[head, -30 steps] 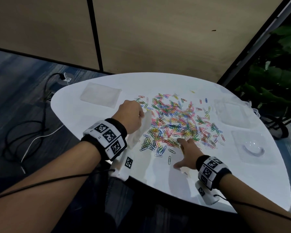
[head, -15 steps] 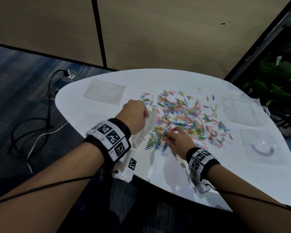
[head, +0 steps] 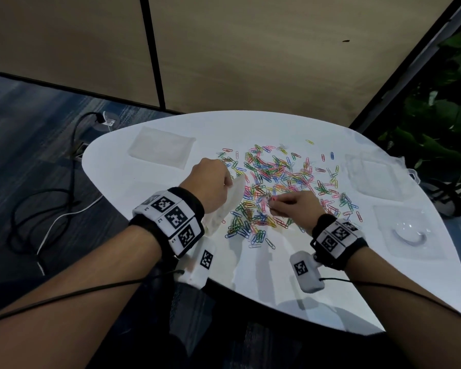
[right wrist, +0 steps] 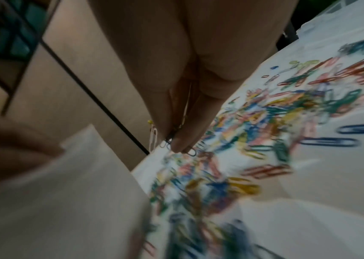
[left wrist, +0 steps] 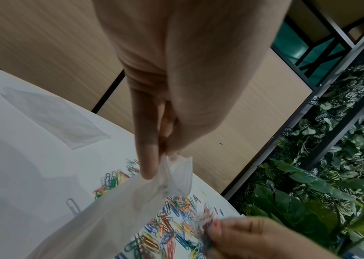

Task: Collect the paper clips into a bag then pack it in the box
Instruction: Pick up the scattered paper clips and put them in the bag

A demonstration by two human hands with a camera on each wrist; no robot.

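Note:
Many coloured paper clips (head: 277, 182) lie scattered over the middle of the white table (head: 250, 272). My left hand (head: 210, 185) pinches the top edge of a clear plastic bag (head: 229, 203) and holds it up at the pile's left side; the pinch on the bag (left wrist: 136, 198) shows in the left wrist view. My right hand (head: 290, 203) is lifted just above the pile, its fingertips pinched on a small bunch of paper clips (right wrist: 176, 140), a little right of the bag's mouth.
A spare flat bag (head: 161, 147) lies at the table's far left. Clear plastic boxes sit at the right: one (head: 375, 177) farther back, another (head: 407, 233) nearer. Cables (head: 45, 203) trail on the floor at left; plants (head: 437, 115) stand at right.
My right hand went from lying flat on the clips to pinching a bunch and lifting it leftward to the bag. My left hand kept holding the bag.

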